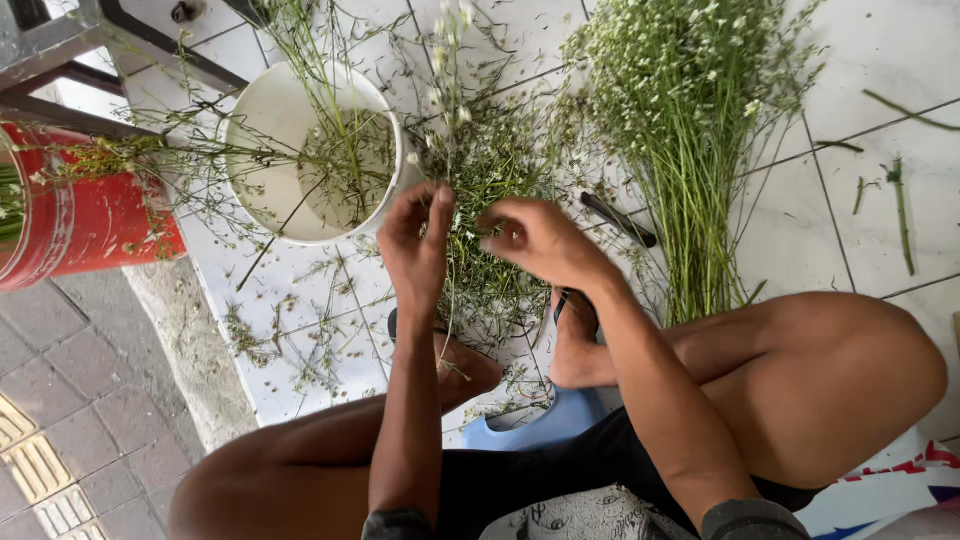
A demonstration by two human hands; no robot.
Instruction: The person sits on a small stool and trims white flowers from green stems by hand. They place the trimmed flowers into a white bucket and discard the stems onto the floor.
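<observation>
My left hand (pixel 415 240) pinches a thin green flower stem (pixel 447 150) with tiny white blooms, held upright over the tiled floor. Just to its right, my right hand (pixel 535 240) has its fingers curled around small twigs of the same stem. Below both hands lies a heap of stripped green trimmings (pixel 490 290). A large bunch of white-flowered stems (pixel 690 130) lies on the tiles to the right of my hands. A white bucket (pixel 262 110) holding a few stems stands to the left of my left hand.
A red bucket (pixel 90 215) stands at the far left beside dark metal bars (pixel 150 40). Dark scissors (pixel 618 218) lie on the white tiles next to the big bunch. My bare knees and feet frame the lower part, with a blue slipper (pixel 540 425) underneath. Grey paving lies lower left.
</observation>
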